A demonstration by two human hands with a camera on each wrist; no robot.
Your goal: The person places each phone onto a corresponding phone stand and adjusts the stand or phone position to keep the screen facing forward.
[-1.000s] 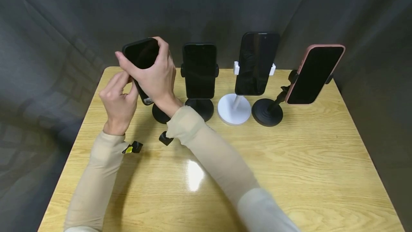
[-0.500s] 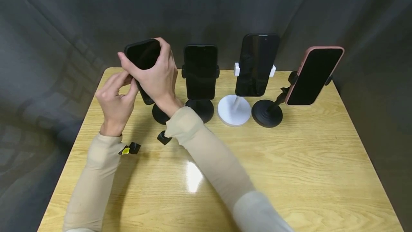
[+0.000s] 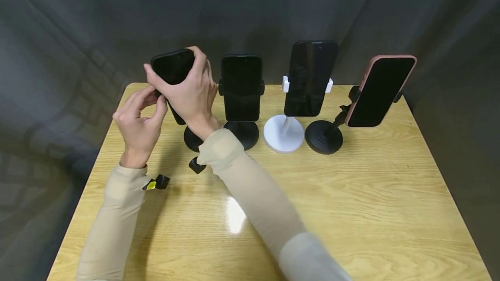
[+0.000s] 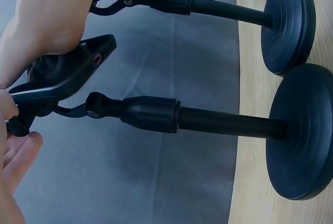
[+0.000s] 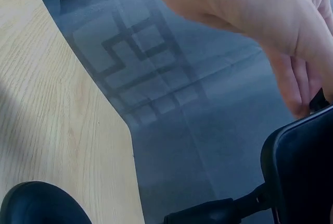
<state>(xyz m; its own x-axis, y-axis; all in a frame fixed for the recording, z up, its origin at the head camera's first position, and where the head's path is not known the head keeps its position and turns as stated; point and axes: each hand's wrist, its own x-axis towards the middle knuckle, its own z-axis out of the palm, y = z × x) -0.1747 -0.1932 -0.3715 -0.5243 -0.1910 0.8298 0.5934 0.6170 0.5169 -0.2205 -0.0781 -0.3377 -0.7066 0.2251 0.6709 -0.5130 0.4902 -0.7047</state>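
At the left of the table, in the head view, my right hand (image 3: 193,96) grips a black smartphone (image 3: 174,65), its thumb and fingers at opposite edges. The phone sits tilted at the top of a black phone stand (image 4: 151,113). My left hand (image 3: 138,129) pinches the black clamp arm (image 4: 22,124) at the phone's left edge, thumb opposite fingers. The left wrist view shows the stand's jointed neck, its pole and its round base (image 4: 302,135). Much of the clamp is hidden behind the phone and hands.
To the right stand a second black stand with a black phone (image 3: 242,88), a white stand (image 3: 284,135) with a black phone (image 3: 310,79), and a black stand (image 3: 324,137) with a pink-cased phone (image 3: 382,92). Grey curtain (image 3: 250,8) hangs behind the wooden table (image 3: 351,203).
My left hand has shifted slightly left and down, its thumb a little farther from its fingers. The right hand and phone have moved slightly right; the other stands stay put.
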